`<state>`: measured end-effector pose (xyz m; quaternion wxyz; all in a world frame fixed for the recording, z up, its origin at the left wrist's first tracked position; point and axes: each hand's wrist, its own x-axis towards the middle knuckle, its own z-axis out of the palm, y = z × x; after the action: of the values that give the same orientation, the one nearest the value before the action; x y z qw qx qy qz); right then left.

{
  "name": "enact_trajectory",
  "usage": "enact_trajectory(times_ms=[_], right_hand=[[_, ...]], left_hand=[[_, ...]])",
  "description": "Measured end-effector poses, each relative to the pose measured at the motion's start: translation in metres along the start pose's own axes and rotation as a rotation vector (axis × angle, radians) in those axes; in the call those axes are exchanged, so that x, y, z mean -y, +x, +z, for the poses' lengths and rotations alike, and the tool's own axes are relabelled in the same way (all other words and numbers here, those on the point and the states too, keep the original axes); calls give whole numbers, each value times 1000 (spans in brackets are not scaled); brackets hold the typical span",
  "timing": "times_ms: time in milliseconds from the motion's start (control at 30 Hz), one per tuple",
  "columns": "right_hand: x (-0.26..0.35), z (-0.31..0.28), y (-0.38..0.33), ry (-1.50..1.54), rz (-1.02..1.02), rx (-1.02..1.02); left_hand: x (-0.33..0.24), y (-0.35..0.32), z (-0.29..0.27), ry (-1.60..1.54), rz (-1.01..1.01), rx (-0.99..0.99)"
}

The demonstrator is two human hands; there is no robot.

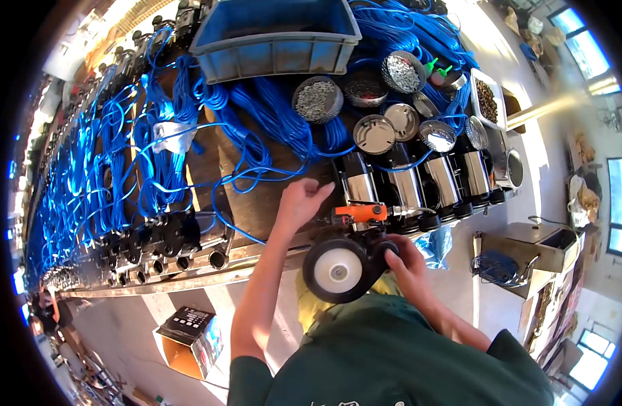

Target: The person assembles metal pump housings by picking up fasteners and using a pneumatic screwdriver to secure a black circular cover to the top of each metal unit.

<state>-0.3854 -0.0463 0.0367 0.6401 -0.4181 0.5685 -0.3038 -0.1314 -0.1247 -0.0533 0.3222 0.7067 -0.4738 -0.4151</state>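
Note:
My left hand [303, 203] is raised over the bench edge with its fingers drawn together. Anything between those fingertips is too small to make out. My right hand [407, 262] grips the side of a black, snail-shaped housing with a white round disc [338, 271], held in front of my body at the bench edge. Just above the housing lies an orange power tool [360, 214], close to my left hand. Beyond it, several shiny metal cylinders with black ends [358, 179] lie in a row.
A blue-grey crate [273, 57] stands at the back among blue cable coils [273, 111]. Round tins of small metal parts [317, 99] and a white tray [488, 100] sit at the right. More black-and-metal units [168, 237] line the left edge. An open carton [189, 342] is on the floor.

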Motion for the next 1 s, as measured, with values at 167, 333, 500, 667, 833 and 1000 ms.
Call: enact_trajectory(times_ms=[167,333,500,667,833,1000], right_hand=[[12,-76,7,-1269,-464,-560],[43,-45,40,-781,-615,-91],[60,37,157,-1038,-897,658],[13,111,233,-1724,-771,1433],[-50,131,251,-1742,-931,1693],[-45,140,247,-1780,-905,1773]], left_hand=[[19,44,32,79,-165,193],[37,42,21,37,-85,0],[26,-5,-36,-194,-40,-253],[-1,-117,-94,-748,-108,-514],[35,-226,-82,-1311,-254,-658],[46,-268,-51,-1379,-359,-721]])
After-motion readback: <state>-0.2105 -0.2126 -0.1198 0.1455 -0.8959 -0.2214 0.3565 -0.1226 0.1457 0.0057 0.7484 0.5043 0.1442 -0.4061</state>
